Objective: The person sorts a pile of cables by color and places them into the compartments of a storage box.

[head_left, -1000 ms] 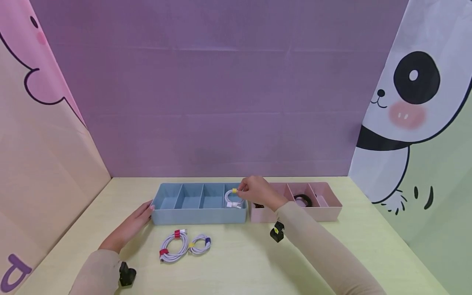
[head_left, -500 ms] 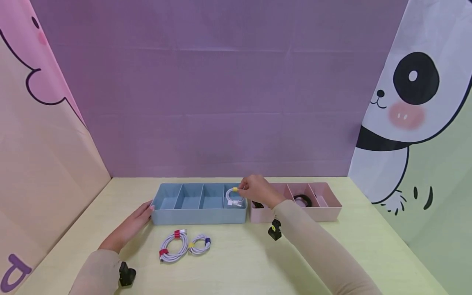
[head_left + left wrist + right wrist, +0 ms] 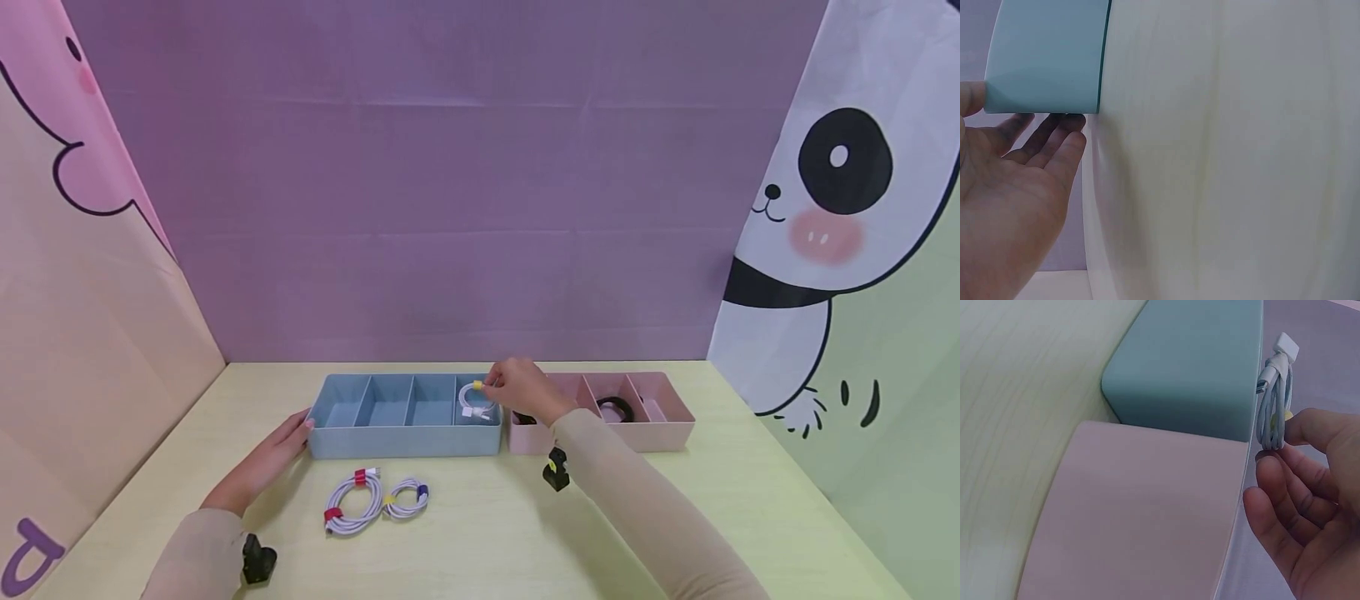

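Note:
My right hand pinches a coiled white charging cable by its yellow tie, over the rightmost compartment of the blue divided box. In the right wrist view, the cable hangs from thumb and fingertips beside the box's top edge, its white plugs uppermost. My left hand rests against the blue box's left end. Seen from the left wrist, its loosely bent fingers touch that end of the box, with the thumb near the rim.
A pink divided box stands just right of the blue one, with a coiled black cable inside. In front lie a larger white cable coil with red ties and a smaller one. A purple backdrop rises behind the table.
The right wrist has shifted slightly left, and the held cable has risen a little and then stayed over the same compartment. The left hand has not moved.

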`<state>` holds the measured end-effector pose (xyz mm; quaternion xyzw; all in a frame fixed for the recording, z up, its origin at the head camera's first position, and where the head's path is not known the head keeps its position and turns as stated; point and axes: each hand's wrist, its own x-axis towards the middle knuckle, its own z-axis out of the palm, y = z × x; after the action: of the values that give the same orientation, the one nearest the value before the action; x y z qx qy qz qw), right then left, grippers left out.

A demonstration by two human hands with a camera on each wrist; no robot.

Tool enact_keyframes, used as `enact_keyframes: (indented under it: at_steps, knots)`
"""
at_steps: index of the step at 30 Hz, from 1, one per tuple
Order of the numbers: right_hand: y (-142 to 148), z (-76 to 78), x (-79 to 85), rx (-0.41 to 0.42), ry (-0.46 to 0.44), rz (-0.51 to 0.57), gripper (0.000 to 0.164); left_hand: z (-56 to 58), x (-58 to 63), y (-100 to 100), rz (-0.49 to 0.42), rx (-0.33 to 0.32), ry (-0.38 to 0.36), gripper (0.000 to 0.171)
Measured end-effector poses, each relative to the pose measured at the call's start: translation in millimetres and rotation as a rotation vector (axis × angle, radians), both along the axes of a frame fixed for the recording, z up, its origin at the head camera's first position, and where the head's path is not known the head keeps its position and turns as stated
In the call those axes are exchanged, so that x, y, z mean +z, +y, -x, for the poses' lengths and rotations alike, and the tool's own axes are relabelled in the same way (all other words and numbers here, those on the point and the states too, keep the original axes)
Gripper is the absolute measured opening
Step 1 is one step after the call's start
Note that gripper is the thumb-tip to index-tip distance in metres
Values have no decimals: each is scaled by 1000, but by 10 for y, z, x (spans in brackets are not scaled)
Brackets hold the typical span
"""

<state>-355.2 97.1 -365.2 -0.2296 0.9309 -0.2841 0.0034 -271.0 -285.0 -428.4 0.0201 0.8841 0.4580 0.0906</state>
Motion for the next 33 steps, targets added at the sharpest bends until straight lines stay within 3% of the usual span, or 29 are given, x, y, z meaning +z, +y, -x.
enact_keyframes:
  at_steps: [15,33]
  knots:
    - [3,-23,27,-16,-19,-1,20,-4,-2,9,8,4,-7,82]
    - [-32,-118,25,31,45,-45,14,-5,2,5,0,10,-17,81]
